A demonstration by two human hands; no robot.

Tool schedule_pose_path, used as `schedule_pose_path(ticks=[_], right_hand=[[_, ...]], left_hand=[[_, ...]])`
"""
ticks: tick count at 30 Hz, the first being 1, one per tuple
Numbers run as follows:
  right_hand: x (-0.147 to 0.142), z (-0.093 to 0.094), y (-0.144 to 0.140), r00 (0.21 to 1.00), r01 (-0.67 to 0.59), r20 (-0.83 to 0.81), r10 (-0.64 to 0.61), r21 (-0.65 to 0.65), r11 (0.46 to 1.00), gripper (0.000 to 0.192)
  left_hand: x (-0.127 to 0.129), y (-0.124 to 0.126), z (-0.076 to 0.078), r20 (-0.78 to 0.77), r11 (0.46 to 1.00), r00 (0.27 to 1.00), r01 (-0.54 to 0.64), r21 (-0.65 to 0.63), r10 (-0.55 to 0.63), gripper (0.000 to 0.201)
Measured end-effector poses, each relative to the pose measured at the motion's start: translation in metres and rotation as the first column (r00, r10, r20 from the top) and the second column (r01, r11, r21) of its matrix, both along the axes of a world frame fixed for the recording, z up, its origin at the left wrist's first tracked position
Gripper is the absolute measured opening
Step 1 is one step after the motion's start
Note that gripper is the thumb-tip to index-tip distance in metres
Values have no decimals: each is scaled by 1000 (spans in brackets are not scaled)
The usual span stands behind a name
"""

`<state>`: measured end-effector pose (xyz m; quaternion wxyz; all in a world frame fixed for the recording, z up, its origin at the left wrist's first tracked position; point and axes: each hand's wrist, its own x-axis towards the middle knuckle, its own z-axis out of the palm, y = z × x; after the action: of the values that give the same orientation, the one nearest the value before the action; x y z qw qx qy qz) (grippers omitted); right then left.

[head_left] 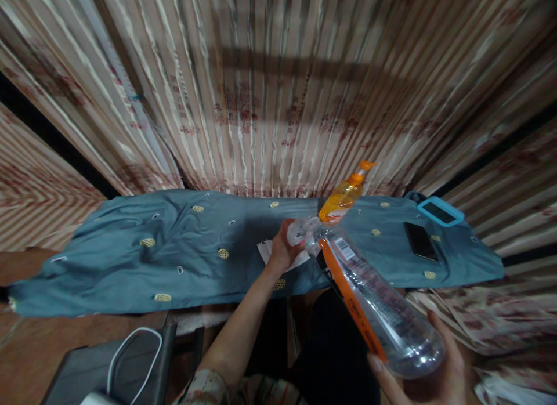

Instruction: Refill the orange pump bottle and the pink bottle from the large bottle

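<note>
1. While my right hand [437, 367] grips one clear bottle [387, 309] by its base, my left hand [284, 249] clasps its top over the tabletop [117, 254].
2. Also there: one orange pump bottle [340, 201], one phone [420, 241].

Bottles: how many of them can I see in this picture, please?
2. One clear bottle, with the right hand at its base and the left hand near its neck; one orange pump bottle on the teal cloth. Hidden ones cannot be ruled out.

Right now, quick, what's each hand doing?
Right hand: holding the large clear bottle near its base.
Left hand: holding a small clear item by the bottle's mouth, unclear what.
</note>
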<state>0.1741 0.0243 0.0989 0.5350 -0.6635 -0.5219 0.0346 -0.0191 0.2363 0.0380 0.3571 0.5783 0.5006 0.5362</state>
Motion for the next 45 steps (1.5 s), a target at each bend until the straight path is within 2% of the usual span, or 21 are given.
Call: schedule_pose_path(ticks=[2,6,9,14,19,28,34,40,43,45], right_hand=[[-5,5,0,1000,-7,-8,7,-6,1000,103],[-20,19,0,994,59,-87,-64,-62,996,103],[-22,23,0,995,82,-46,-86,-71,994,103],[-7,10,0,996,29,89,-29,-5,1000,100],[1,1,-1,998,-17,65,16,7,1000,101],[-1,2,0,999,-20,34,20,10,1000,102],[-7,4,0,998,56,-26,-56,-9,998,103],[-6,1,0,997,6,-77,-7,-9,1000,105],[-7,3,1,998,41,-48,-41,-8,999,101],[-7,5,1,1000,14,16,-14,25,1000,101]], left_hand=[[1,0,1,11,1000,1000,-3,1,3,56],[2,0,0,34,1000,999,0,20,0,53],[2,0,-1,32,1000,999,-2,25,1,53],[1,-1,1,14,1000,1000,7,10,-7,55],[1,-2,8,4,1000,1000,-4,-7,4,54],[2,-2,8,2,1000,1000,-16,-20,16,53],[2,-2,6,-6,1000,1000,-10,-12,10,52],[2,-1,2,1,1000,1000,-15,5,15,52],[3,-1,2,23,1000,1000,-8,31,7,54],[3,-1,2,33,1000,999,-1,31,0,55]])
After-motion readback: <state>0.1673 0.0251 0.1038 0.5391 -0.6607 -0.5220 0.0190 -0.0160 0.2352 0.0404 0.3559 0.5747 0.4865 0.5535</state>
